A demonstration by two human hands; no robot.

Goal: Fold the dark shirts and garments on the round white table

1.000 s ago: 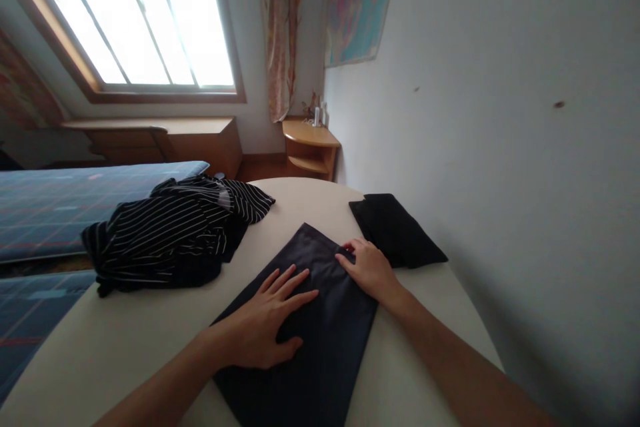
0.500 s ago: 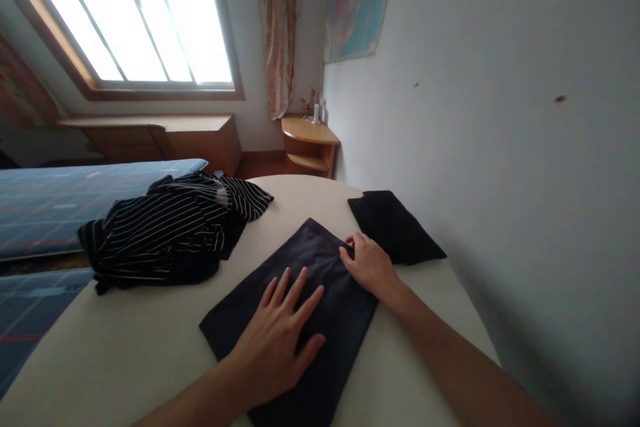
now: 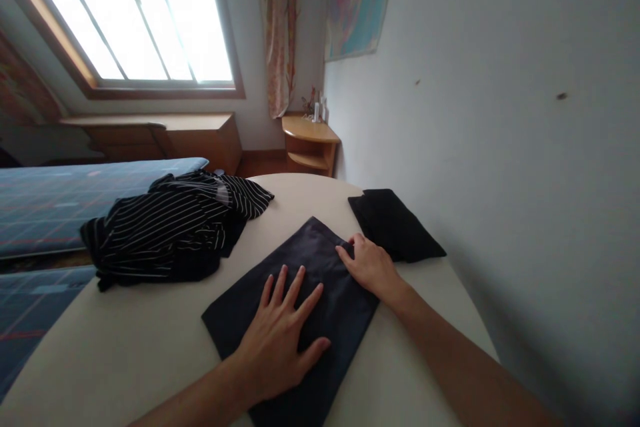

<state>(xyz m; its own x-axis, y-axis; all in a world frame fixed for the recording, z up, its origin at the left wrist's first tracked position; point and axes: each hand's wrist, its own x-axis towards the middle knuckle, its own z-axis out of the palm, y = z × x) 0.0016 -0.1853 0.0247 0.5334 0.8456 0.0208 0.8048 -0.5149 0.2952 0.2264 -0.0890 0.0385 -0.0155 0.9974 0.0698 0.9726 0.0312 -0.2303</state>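
Note:
A dark navy folded garment (image 3: 330,310) lies flat on the round table, angled away from me; its exact kind does not show. My left hand (image 3: 280,337) rests palm down on its middle, fingers spread. At the garment's far right edge, my right hand (image 3: 371,265) pinches the cloth, thumb on top and the other fingers partly hidden behind the edge. Just beyond that hand lies a black folded cloth (image 3: 400,227), separate from the navy one. A black garment with white stripes (image 3: 170,227) sits crumpled at the left of the table.
The cream round tabletop (image 3: 140,340) carries all the cloths. A white wall (image 3: 500,167) runs close along the right. Blue checked mattresses (image 3: 100,183) stand to the left, behind the striped garment. A small wooden corner shelf (image 3: 310,130) and a low cabinet (image 3: 200,133) are farther back.
The left hand's fingers have slid slightly, still spread on the cloth. The right thumb has shifted a little left over the edge. The navy garment has moved only slightly.

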